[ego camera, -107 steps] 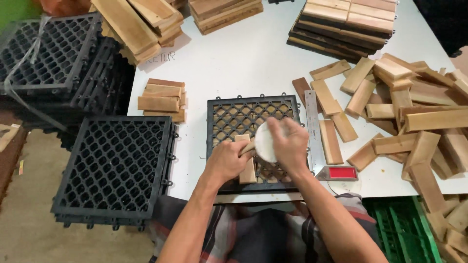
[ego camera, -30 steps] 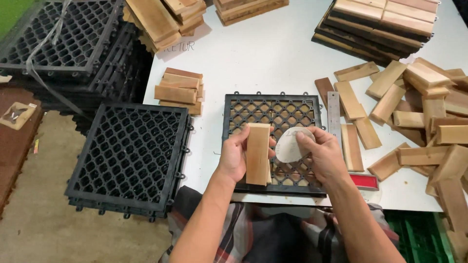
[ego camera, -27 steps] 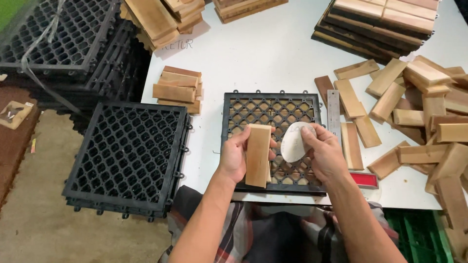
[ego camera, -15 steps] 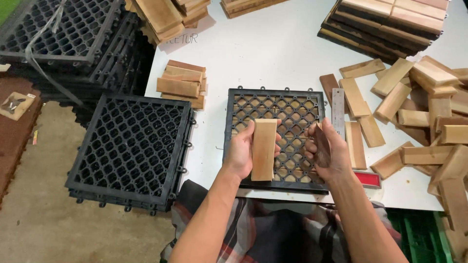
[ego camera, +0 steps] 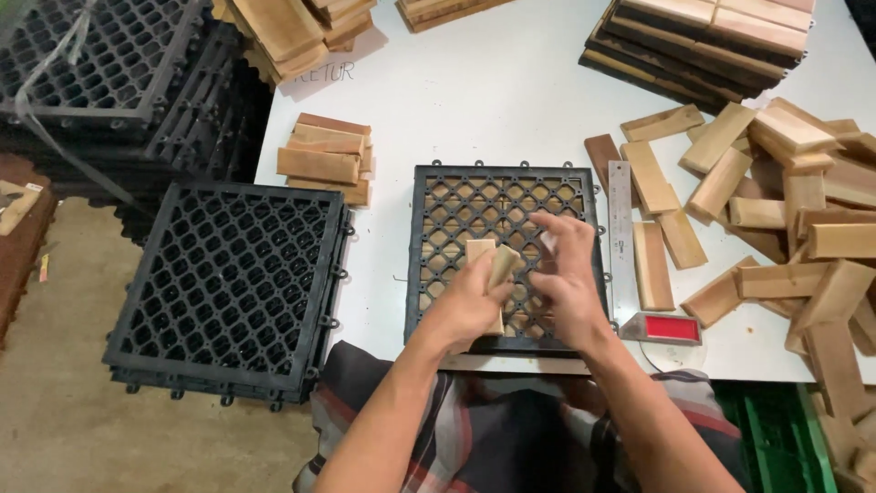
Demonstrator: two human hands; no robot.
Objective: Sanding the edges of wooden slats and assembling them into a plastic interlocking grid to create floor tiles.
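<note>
Over the black grid tile (ego camera: 505,212): wood slat (ego camera: 494,266) gripped upright in left hand (ego camera: 465,306), right hand (ego camera: 566,283) touching, fingers curled, contents indiscernible.

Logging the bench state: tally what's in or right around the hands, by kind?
Hands: 2, left hand and right hand
Wooden slat held in the left hand: 1
Black plastic grid tile on the white table, under the hands: 1
Metal ruler beside that tile: 1
Total: 5
</note>
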